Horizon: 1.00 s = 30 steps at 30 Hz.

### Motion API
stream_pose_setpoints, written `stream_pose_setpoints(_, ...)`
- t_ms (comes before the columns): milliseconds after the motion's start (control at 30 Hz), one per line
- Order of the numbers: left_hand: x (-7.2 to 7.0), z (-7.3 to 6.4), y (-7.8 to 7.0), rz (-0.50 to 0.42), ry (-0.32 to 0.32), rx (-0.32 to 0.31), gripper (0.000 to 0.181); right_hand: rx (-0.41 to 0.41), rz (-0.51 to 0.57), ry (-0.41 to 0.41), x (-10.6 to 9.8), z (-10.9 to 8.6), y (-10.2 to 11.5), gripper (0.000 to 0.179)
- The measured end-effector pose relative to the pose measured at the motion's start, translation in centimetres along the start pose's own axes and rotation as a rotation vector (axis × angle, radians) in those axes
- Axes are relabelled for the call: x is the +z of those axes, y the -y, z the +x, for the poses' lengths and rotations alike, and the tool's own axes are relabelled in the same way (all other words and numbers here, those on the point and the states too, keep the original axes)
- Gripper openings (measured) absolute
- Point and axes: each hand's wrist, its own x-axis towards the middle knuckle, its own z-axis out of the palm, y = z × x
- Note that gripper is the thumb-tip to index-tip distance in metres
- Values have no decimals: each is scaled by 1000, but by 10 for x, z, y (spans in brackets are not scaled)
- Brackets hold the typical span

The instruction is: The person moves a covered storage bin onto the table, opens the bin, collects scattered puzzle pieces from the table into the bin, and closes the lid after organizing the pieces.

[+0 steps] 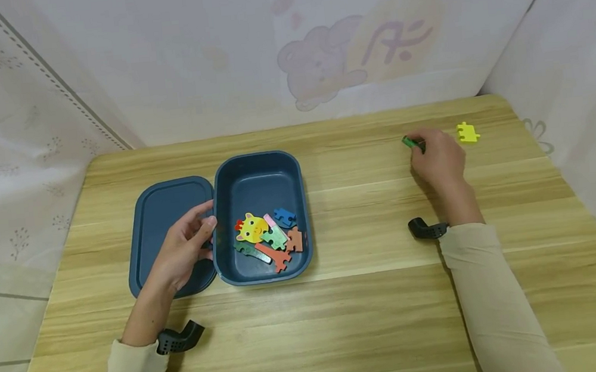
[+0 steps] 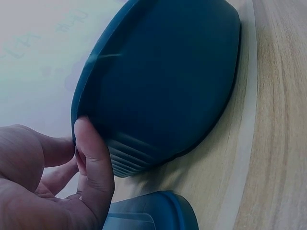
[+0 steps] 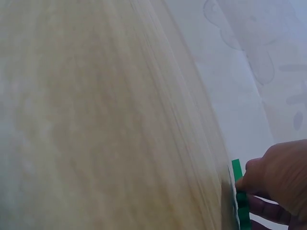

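Note:
My left hand [image 1: 182,245] pinches the left rim of a dark blue rectangular box [image 1: 263,189], its thumb and a finger meeting there in the left wrist view. Several wooden jigsaw pieces lie toward the box's near end, among them a yellow giraffe-head piece [image 1: 251,229], a blue piece [image 1: 284,216] and an orange-red piece [image 1: 278,256]. Over the far right of the table, my right hand [image 1: 439,157] grips a green jigsaw piece [image 1: 411,141] by finger and thumb. The piece [image 3: 243,215] shows tilted on edge in the right wrist view, partly covered by the fingers.
Left of the box lies its blue lid [image 1: 158,223], partly behind the left hand. A yellow jigsaw piece [image 1: 468,132] lies just right of my right hand. The wooden table [image 1: 364,317] meets pale printed curtains [image 1: 210,56] at the back and both sides.

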Motion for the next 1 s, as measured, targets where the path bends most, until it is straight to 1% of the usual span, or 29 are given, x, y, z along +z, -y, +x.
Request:
stream_pose_setpoints(200, -1, -1, 1, 9, -4, 1, 57, 9, 27, -22, -2, -1, 7, 35)
stream_pose_setpoints(300, -1, -1, 1, 10, -4, 1, 56, 19, 51, -34, -4, -1, 11, 39)
stream_pose_setpoints(467, -1, -1, 1, 16, 1, 5, 57, 38, 132, -61, -8, -3, 16, 42)
stream_pose_setpoints(600, -2, -2, 0, 23, 1, 4, 57, 47, 194, -68, -9, -4, 18, 44)
stream_pose_setpoints(767, -3, -3, 0, 21, -1, 3, 57, 32, 256, -82, -8, -6, 22, 44)
stream_pose_setpoints(867, -2, -3, 0, 16, 4, 5, 57, 27, 311, -80, -10, -7, 25, 42)
stream_pose_setpoints(1000, -1, -3, -1, 14, 10, 9, 57, 39, 410, -50, -15, -12, 29, 42)
